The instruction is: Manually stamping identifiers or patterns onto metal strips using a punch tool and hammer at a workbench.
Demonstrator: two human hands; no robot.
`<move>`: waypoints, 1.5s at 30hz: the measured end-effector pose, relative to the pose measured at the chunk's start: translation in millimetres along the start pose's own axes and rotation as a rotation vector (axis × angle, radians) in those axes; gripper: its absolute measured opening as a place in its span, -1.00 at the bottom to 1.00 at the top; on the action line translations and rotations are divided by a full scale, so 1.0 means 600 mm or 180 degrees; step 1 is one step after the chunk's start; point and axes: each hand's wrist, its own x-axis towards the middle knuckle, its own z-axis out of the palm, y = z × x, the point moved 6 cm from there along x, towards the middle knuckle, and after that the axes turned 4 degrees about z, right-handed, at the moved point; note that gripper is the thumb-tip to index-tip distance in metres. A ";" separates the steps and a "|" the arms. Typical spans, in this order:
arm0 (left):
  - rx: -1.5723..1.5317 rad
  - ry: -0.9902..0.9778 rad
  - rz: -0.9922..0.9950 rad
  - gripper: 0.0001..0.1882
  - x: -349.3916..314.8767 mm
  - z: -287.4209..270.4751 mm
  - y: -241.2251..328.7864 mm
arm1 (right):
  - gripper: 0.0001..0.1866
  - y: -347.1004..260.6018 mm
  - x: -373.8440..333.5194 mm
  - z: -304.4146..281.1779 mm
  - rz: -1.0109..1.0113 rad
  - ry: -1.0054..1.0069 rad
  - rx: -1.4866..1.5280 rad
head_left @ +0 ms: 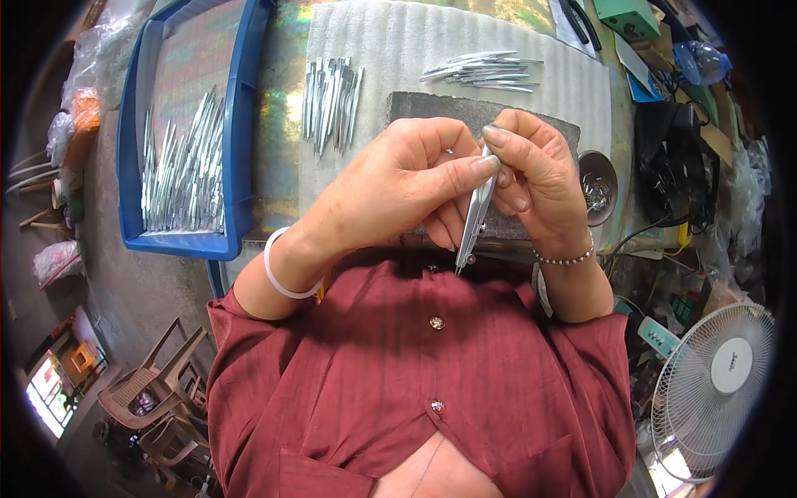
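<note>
A slim silver drawing compass [475,217] is pinched between my two hands, its legs together and its pointed end tilted down toward my shirt. My left hand [407,166] presses its thumb along the upper part, fingers curled behind. At the top end, the thumb and fingers of my right hand [544,170] close around the head; what lies under those fingertips is hidden. Both hands are above a dark grey pad [419,104]. Beyond them, a bundle of metal compass legs [332,100] lies at the left and another pile of metal legs [486,70] at the right.
A blue tray [237,158] at the left holds many metal legs. White foam sheeting [382,50] covers the table under the pad. A bowl of small metal parts [598,187] sits by my right wrist. A white fan [714,390] stands at the lower right, plastic chairs [154,382] at the lower left.
</note>
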 end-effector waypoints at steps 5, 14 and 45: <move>0.0355 -0.0070 0.0059 -0.75 0.005 -0.002 0.001 | -0.81 0.001 -0.001 -0.002 -0.0169 0.0079 -0.0068; 0.0276 -0.0103 -0.0192 -0.74 0.017 -0.003 0.001 | -0.81 0.003 0.008 -0.015 -0.0041 0.0202 -0.0035; 0.2334 0.1522 0.1918 -0.76 -0.063 -0.037 -0.021 | -0.75 -0.227 0.125 -0.333 -0.0841 0.1928 -0.4773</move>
